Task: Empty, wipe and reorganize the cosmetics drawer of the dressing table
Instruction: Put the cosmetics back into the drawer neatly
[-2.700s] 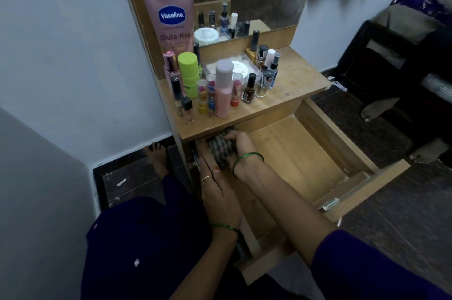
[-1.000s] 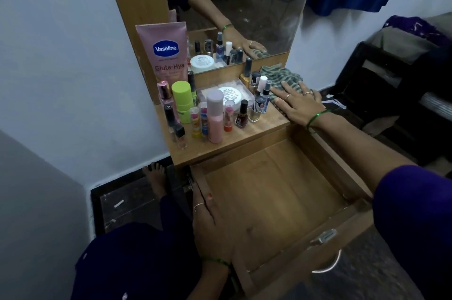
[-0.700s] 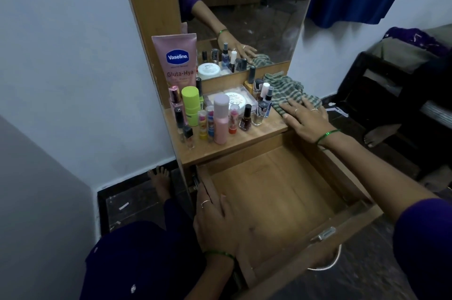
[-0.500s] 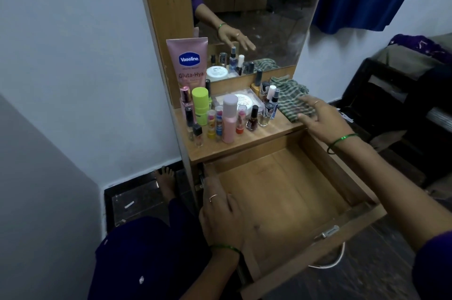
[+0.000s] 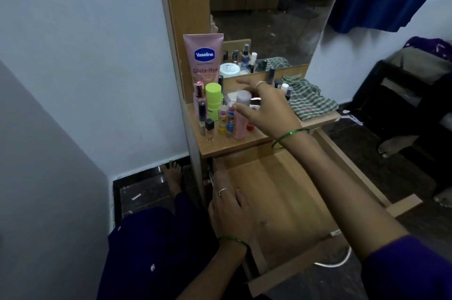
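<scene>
The wooden drawer (image 5: 281,204) is pulled out and holds nothing. My left hand (image 5: 232,211) rests flat on its left side wall. My right hand (image 5: 264,108) hovers with spread fingers over the cosmetics on the shelf (image 5: 234,145), just above a pink bottle (image 5: 241,118). Around it stand a green stick (image 5: 213,101), small lip balms (image 5: 226,121), a Vaseline tube (image 5: 204,60) and nail polish bottles (image 5: 285,90). A green checked cloth (image 5: 309,100) lies crumpled at the shelf's right end. My hand hides part of the bottles.
A mirror (image 5: 269,13) rises behind the shelf. A white wall (image 5: 85,67) stands close on the left. A dark bed frame (image 5: 403,104) and another person's foot (image 5: 393,145) are at the right. A white cable (image 5: 337,261) lies under the drawer front.
My right hand wiped inside the drawer, laid the cloth on the shelf's right end, let it go and moved left over the bottles. My left hand stayed on the drawer side.
</scene>
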